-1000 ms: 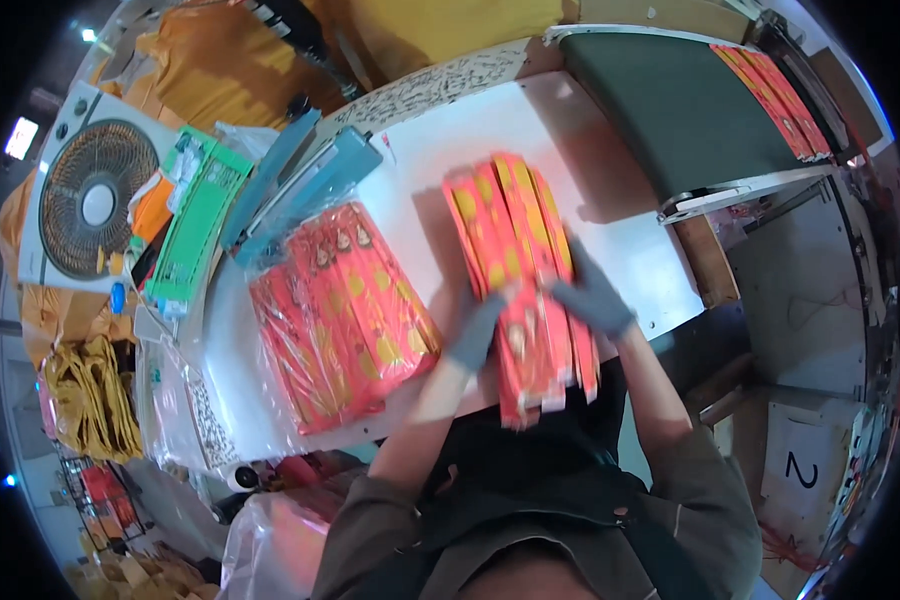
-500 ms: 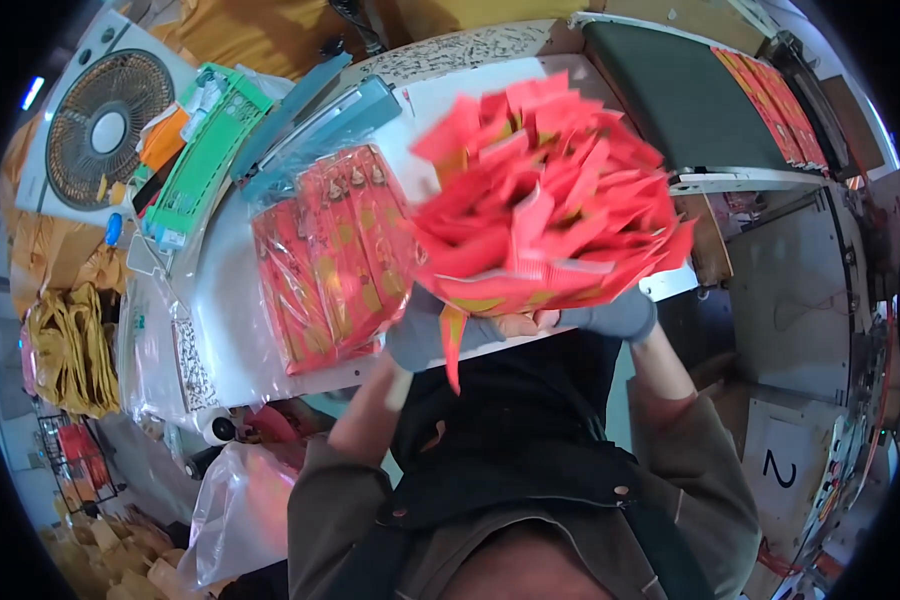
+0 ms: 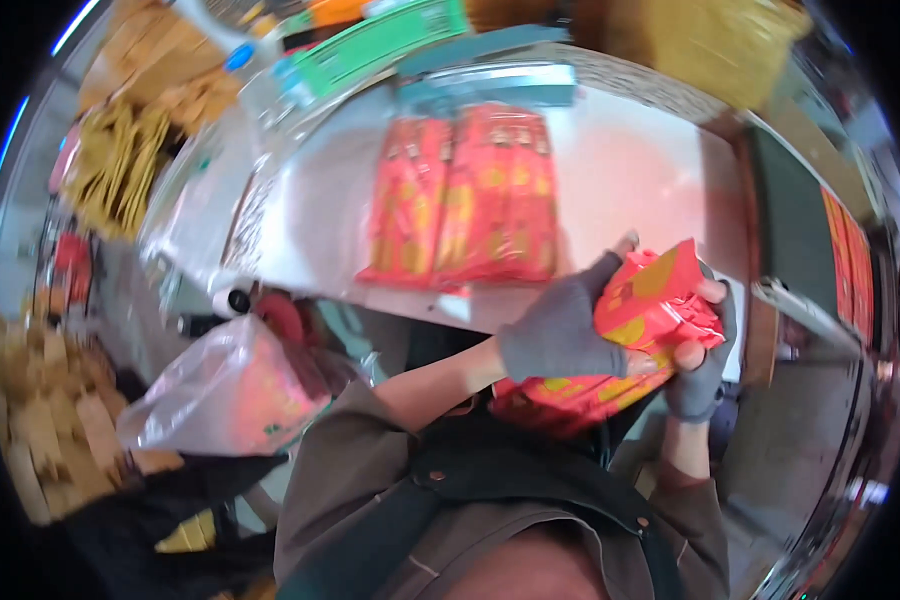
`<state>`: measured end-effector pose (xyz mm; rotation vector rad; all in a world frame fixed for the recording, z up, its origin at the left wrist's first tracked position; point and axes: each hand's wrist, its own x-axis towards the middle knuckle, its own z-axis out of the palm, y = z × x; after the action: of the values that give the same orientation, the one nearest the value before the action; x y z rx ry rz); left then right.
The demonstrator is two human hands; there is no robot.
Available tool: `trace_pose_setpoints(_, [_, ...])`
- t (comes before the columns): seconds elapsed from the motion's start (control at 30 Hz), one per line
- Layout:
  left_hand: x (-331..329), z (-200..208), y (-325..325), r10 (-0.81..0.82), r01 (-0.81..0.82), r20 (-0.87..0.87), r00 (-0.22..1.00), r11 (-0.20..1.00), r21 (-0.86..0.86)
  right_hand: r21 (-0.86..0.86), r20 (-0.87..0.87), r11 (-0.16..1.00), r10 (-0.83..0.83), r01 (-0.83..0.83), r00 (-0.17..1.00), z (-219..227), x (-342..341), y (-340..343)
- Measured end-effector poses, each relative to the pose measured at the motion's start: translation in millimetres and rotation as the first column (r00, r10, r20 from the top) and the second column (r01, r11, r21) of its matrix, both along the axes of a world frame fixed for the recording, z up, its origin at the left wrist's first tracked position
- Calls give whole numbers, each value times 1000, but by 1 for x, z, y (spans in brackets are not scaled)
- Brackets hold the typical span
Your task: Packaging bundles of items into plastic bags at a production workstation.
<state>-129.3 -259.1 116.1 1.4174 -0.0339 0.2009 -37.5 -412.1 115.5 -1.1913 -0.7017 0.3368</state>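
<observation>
A thick bundle of red and gold paper packets (image 3: 642, 302) is gripped between my two hands, off the table's front edge. My left hand (image 3: 562, 328), in a grey glove with bare fingertips, wraps its left side. The right hand (image 3: 708, 372), gloved the same way, clasps its right end with the fingers curled over. The bundle's lower part slants down against my apron. Two clear-wrapped packs of similar red and gold packets (image 3: 500, 195) lie side by side on the white table (image 3: 630, 150), left of my hands.
Behind the packs lie a blue-grey box (image 3: 490, 88) and a green plastic basket (image 3: 380, 45). A dark conveyor belt (image 3: 795, 220) carrying red packets runs at the right. A plastic bag with red contents (image 3: 240, 395) hangs lower left, near a pile of brown pieces (image 3: 55, 410).
The bundle, earlier fanned out loosely over the table, is now squeezed compact and lower, close to my body at the right. The view has swung, shifting the table leftward and upward in places.
</observation>
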Motion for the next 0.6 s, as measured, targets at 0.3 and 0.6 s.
trace_pose_setpoints(0.3, [-99,-124,20,-475,271,-284,833,797,-539,-354,-140,470,828,-809,543,-29,30,113])
trace_pose_setpoints(0.6, [-204,-108,192,668,-294,351,656,-202,934,-346,-209,480,798,-806,565,-62,29,140])
